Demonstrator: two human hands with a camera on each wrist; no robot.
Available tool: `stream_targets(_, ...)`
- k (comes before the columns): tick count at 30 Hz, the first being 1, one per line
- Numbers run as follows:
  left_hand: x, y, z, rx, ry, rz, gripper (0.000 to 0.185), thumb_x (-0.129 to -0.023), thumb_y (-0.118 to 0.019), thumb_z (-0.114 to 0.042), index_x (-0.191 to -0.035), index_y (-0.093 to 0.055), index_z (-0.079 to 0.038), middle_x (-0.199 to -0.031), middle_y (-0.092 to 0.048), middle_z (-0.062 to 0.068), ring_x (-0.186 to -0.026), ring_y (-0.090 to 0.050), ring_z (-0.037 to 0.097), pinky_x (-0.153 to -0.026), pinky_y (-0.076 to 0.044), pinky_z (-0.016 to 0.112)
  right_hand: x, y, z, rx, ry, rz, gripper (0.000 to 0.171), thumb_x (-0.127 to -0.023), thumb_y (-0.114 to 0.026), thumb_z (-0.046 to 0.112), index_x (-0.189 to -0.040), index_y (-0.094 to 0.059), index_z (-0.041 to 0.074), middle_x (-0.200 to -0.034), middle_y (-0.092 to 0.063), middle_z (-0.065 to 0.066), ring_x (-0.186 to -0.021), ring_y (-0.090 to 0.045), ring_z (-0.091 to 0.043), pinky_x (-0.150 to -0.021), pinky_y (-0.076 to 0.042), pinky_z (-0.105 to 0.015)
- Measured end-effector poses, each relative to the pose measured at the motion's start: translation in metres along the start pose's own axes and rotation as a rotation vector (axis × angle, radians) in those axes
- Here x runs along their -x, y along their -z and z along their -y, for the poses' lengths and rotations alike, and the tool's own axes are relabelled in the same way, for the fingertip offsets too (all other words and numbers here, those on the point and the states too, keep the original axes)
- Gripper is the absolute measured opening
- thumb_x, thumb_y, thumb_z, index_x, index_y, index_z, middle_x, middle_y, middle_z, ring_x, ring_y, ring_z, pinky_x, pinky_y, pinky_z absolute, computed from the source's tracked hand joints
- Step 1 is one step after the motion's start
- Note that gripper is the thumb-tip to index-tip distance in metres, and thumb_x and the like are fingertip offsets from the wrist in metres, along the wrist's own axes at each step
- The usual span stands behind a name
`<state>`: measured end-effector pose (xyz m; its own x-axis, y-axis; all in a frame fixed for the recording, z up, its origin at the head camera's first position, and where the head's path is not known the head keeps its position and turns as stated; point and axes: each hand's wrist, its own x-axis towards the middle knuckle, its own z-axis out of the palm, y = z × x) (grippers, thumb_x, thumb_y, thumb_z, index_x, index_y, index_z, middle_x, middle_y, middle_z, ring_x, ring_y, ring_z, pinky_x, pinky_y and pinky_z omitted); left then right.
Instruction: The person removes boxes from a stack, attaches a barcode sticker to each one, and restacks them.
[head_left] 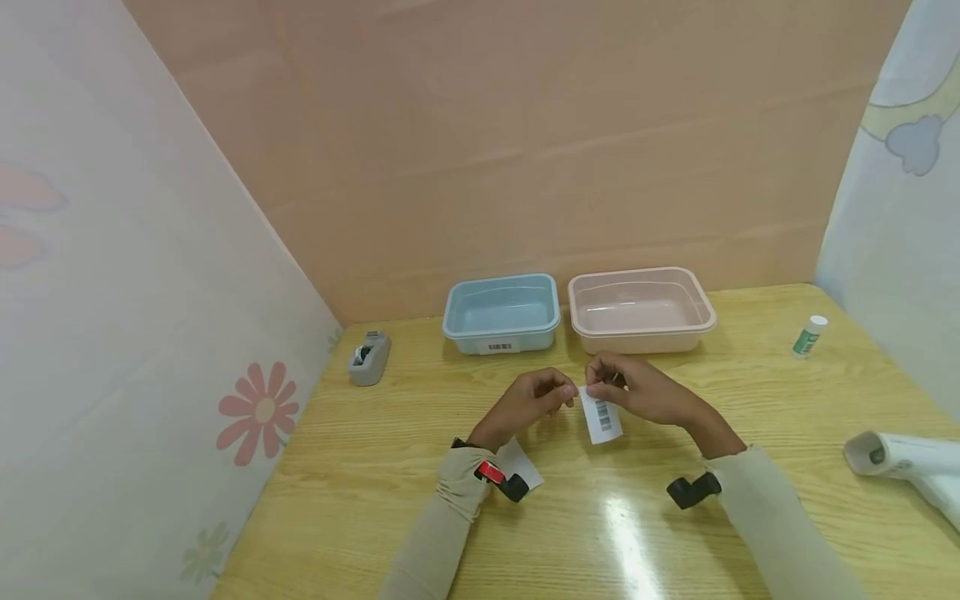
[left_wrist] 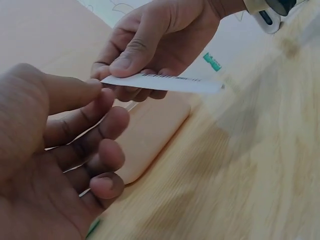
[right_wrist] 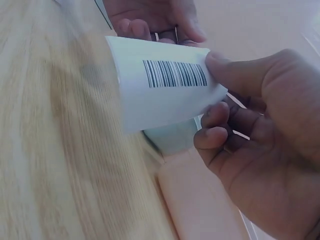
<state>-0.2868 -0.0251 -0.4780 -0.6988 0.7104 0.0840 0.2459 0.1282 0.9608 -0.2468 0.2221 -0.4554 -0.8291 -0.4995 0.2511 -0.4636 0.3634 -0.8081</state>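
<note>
in the right hand (left_wrist: pixel 165 40), paper (left_wrist: pixel 185 86) looks almost edgewise—left wrist view only.

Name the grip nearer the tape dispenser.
Left. The left grip is right of the tape dispenser and slightly closer to the person; the right grip is farther right, holding the barcode slip.

Your right hand (head_left: pixel 641 390) covers part of the label (head_left: pixel 603 423), your left cuff (head_left: pixel 457 473) part of a slip (head_left: pixel 521 467); by the table's (head_left: pixel 337 517) right edge, the roll (head_left: pixel 918 457) is cut off.
</note>
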Motion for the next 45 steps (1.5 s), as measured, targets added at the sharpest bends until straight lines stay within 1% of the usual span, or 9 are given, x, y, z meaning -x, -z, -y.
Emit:
stream_targets(6, -0.001, -0.005, 0.002, 0.075, 0.003, -0.048, 0.024, -0.103, -0.058, -0.031, -0.108, -0.067, -0.009, -0.095, -0.064, -0.002, -0.075, -0.051, 0.010, -0.072, -0.047, 0.039, -0.002, -0.003, 0.003, -0.006, 0.008, 0.008, 0.009, -0.099, -0.065, 0.020, -0.104, -0.059, 0.016, -0.094, -0.063, -0.001, -0.084, -0.060, -0.019, -0.071, -0.051, -0.031)
stream_targets(12, -0.002, -0.008, 0.002, 0.143, 0.018, -0.053, 0.027, -0.103, -0.059, -0.029, -0.107, -0.065, -0.002, -0.094, -0.063, -0.001, -0.076, -0.050, 0.010, -0.071, -0.042, 0.030, -0.003, -0.005, 0.004, 0.010, 0.010, 0.002, 0.008, -0.099, -0.065, 0.019, -0.104, -0.059, 0.016, -0.091, -0.062, 0.000, -0.083, -0.059, -0.019, -0.070, -0.050, -0.031)
stream_targets(20, -0.003, -0.009, 0.002, 0.264, 0.004, -0.028, 0.020, -0.103, -0.059, -0.022, -0.103, -0.063, -0.003, -0.091, -0.060, 0.006, -0.069, -0.043, 0.013, -0.066, -0.035, 0.030, -0.003, -0.007, 0.008, 0.026, -0.004, -0.011, 0.009, -0.100, -0.065, 0.023, -0.105, -0.059, 0.020, -0.092, -0.063, 0.001, -0.083, -0.060, -0.018, -0.070, -0.051, -0.031)
stream_targets(26, -0.003, -0.010, 0.003, 0.313, 0.002, -0.034, 0.017, -0.103, -0.058, -0.018, -0.099, -0.063, -0.002, -0.088, -0.058, 0.005, -0.067, -0.041, 0.014, -0.064, -0.035, 0.027, -0.004, -0.009, 0.007, 0.035, 0.037, -0.022, 0.009, -0.100, -0.065, 0.020, -0.107, -0.059, 0.019, -0.092, -0.063, 0.003, -0.082, -0.061, -0.017, -0.069, -0.052, -0.031)
stream_targets(29, -0.003, -0.011, 0.005, 0.359, 0.016, -0.027, 0.017, -0.104, -0.057, -0.018, -0.097, -0.062, -0.004, -0.085, -0.057, 0.002, -0.067, -0.041, 0.014, -0.065, -0.035, 0.029, -0.006, -0.010, 0.006, 0.073, 0.083, -0.038, 0.013, -0.100, -0.065, 0.018, -0.112, -0.061, 0.020, -0.094, -0.063, 0.005, -0.081, -0.059, -0.015, -0.066, -0.050, -0.031)
stream_targets(34, -0.005, -0.012, 0.009, 0.530, 0.053, -0.027, 0.020, -0.106, -0.051, -0.015, -0.093, -0.065, -0.008, -0.080, -0.054, 0.000, -0.066, -0.038, 0.013, -0.066, -0.033, 0.029, -0.010, -0.013, 0.005, 0.238, 0.217, -0.103, 0.026, -0.095, -0.072, 0.015, -0.118, -0.066, 0.025, -0.104, -0.060, 0.011, -0.079, -0.052, -0.009, -0.061, -0.047, -0.031)
stream_targets(40, -0.005, -0.013, 0.007, 0.648, 0.064, -0.082, 0.031, -0.107, -0.043, -0.015, -0.083, -0.063, -0.009, -0.070, -0.046, 0.001, -0.060, -0.038, 0.012, -0.059, -0.032, 0.027, -0.013, -0.012, 0.012, 0.391, 0.384, -0.195, 0.027, -0.086, -0.080, 0.006, -0.106, -0.070, 0.022, -0.111, -0.059, 0.006, -0.087, -0.055, -0.011, -0.062, -0.049, -0.032)
stream_targets(43, -0.004, -0.010, 0.003, 0.623, 0.102, -0.092, 0.029, -0.105, -0.045, -0.017, -0.081, -0.060, -0.009, -0.070, -0.045, 0.001, -0.059, -0.036, 0.012, -0.058, -0.029, 0.029, -0.012, -0.009, 0.020, 0.433, 0.414, -0.182, 0.023, -0.085, -0.081, 0.006, -0.099, -0.068, 0.020, -0.114, -0.060, 0.002, -0.099, -0.057, -0.016, -0.074, -0.049, -0.032)
stream_targets(45, -0.001, -0.005, -0.001, 0.515, 0.145, -0.092, 0.027, -0.104, -0.046, -0.018, -0.081, -0.058, -0.009, -0.070, -0.046, 0.000, -0.059, -0.036, 0.013, -0.059, -0.029, 0.031, -0.008, -0.004, 0.028, 0.432, 0.395, -0.150, 0.021, -0.087, -0.079, 0.008, -0.098, -0.067, 0.022, -0.112, -0.061, 0.005, -0.102, -0.055, -0.014, -0.080, -0.047, -0.031)
